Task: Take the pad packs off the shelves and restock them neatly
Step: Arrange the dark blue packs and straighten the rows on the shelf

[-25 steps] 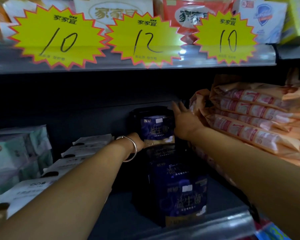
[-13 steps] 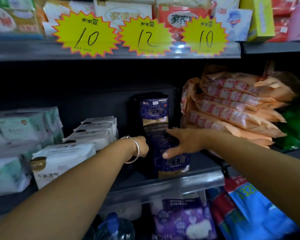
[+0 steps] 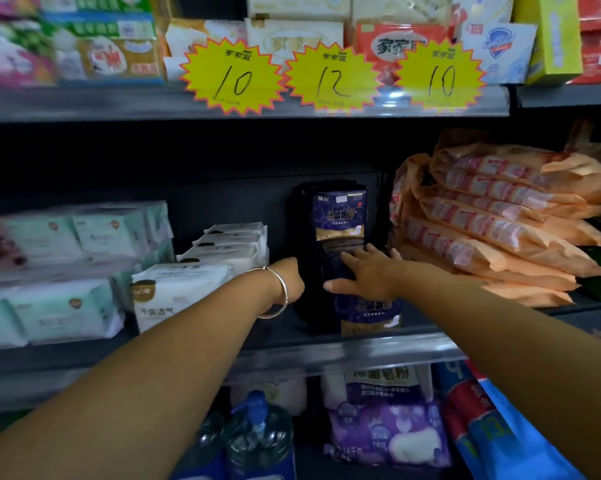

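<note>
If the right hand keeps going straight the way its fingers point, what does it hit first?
Probably the upright dark purple pad pack at the back; the right hand already lies on the front dark purple pack. Depth is unclear.

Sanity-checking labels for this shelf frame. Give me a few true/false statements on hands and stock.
1. The right hand lies flat with straight fingers on the dark blue packs. True.
2. The bracelet is on the right wrist. False: it is on the left wrist.
3. The orange packs are stacked right of the dark blue ones. True.
4. The three yellow price tags read 10, 10, 12. False: 10, 12, 10.
</note>
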